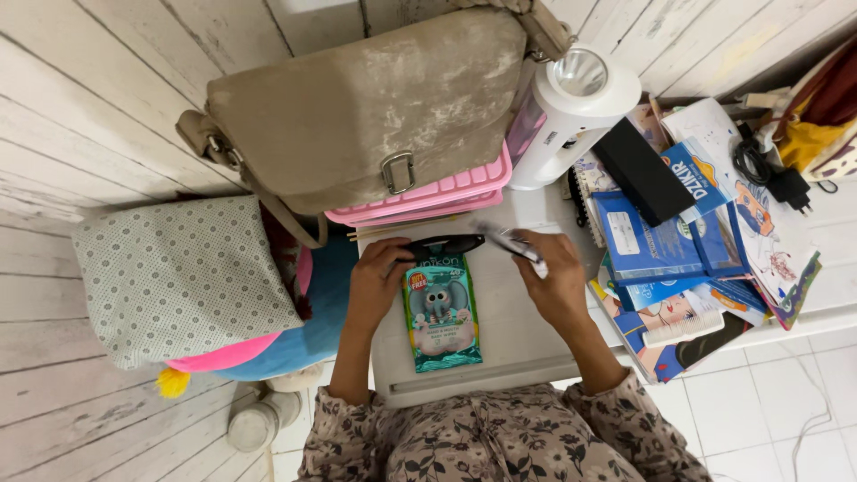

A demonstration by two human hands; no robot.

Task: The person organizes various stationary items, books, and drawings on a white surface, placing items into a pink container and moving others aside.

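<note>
A flat, rectangular teal wipes packet (442, 312) lies lengthwise near the front edge of the white worktop (518, 339), showing a grey cartoon elephant and a small round red and yellow sticker at its upper left corner. At the worktop's right edge, among stacked books, sit a blue rectangular box (641, 237) with a white label panel and a long black box (643, 171) lying slantwise above it. The white lamp (564, 116) at the back edge carries a small grey label on its side.
</note>
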